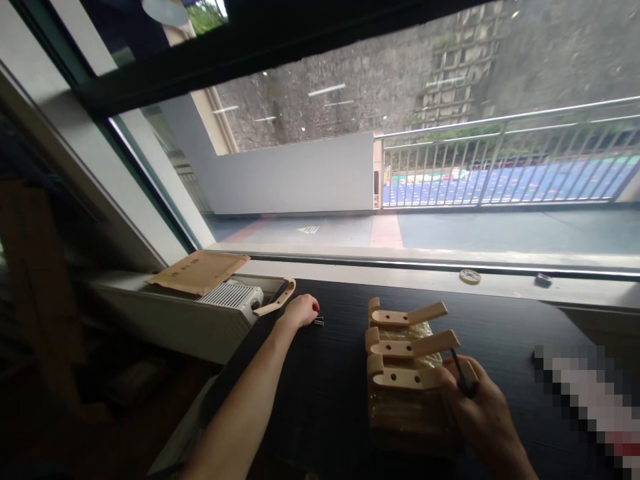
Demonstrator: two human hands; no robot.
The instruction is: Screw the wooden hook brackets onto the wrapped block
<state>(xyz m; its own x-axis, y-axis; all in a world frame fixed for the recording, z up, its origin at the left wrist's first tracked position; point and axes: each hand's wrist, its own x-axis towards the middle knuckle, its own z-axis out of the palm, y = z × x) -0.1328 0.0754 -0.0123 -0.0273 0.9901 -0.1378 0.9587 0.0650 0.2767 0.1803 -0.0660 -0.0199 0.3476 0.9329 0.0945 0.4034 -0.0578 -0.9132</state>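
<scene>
My left hand (301,311) rests on the dark tabletop with its fingers curled together; whatever is between the fingertips is hidden. Small metal screws (319,321) lie right beside those fingers. In my right hand (477,400) is a screwdriver (466,385), its thin dark shaft pointing up and away. That hand is at the right end of the nearest of three wooden hooks (406,378). The middle hook (395,348) and the far hook (395,317) lie parallel to it, each with two dark holes. All three sit on a box wrapped in clear tape (410,417).
Another wooden hook (277,301) lies at the table's left edge, by a white radiator (233,297) with a brown envelope (200,270) on top. A tape roll (470,276) and a small dark object (543,281) stand on the windowsill. A pixelated patch covers the right side.
</scene>
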